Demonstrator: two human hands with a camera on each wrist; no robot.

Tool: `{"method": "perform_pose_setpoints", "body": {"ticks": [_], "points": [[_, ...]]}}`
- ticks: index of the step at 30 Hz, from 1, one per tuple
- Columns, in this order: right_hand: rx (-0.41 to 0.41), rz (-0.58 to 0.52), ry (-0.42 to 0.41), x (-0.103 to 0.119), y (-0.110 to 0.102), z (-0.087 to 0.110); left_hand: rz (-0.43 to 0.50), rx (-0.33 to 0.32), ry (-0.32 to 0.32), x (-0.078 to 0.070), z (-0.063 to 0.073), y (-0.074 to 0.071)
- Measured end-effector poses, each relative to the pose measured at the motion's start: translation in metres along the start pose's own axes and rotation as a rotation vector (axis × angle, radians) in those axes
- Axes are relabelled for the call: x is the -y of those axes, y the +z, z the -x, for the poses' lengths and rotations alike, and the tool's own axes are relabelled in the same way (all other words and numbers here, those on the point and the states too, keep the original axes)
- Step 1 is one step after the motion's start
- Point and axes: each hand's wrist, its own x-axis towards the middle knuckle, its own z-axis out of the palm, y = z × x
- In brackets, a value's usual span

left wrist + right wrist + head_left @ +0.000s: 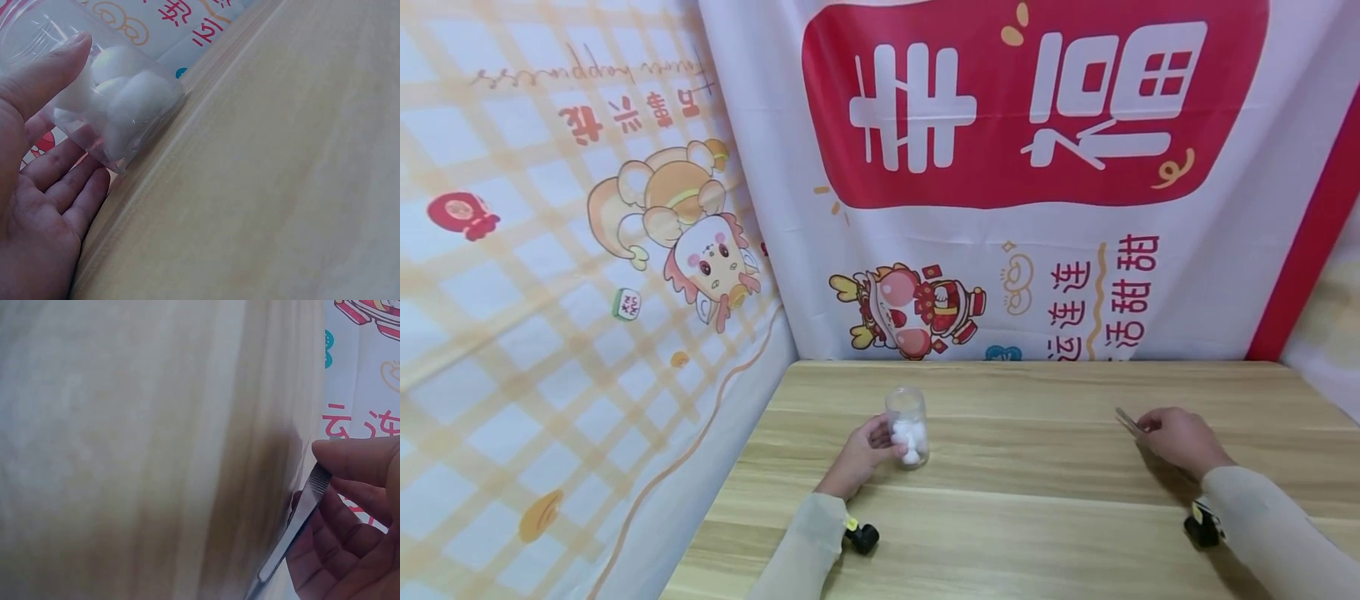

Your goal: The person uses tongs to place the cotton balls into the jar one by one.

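A clear jar (906, 406) stands upright on the left half of the wooden table, its lower part filled with several white cotton balls (911, 440). My left hand (867, 454) holds it from the left, thumb across the near side and fingers round the far side. In the left wrist view the thumb lies on the jar (164, 80) and the lower fingers are bent beneath its side. Over on the right, my right hand (1183, 439) pinches metal tweezers (294, 531) between thumb and fingers, low over the tabletop. The ridged part of the tweezers shows by the thumb.
The wood-grained table (1015, 533) spans the space between both hands. A printed cloth (1045, 225) hangs along its back edge, and a checked cloth (550, 358) runs down the left side. Small black cameras are strapped at both wrists.
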Motion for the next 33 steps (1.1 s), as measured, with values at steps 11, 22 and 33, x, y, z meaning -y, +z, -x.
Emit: {"method": "perform_pose_setpoints", "body": {"ticks": [11,22,33], "points": [[0.026,-0.004,0.028,-0.003,-0.003,0.002,0.022,0.017,-0.004,-0.008,0.001,0.002],[0.006,-0.025,0.035,-0.003,0.002,0.004,0.035,0.034,-0.003,-0.006,0.000,-0.001],[-0.004,-0.023,0.058,-0.002,0.004,0.003,0.024,0.023,0.021,0.002,0.001,-0.002]]}}
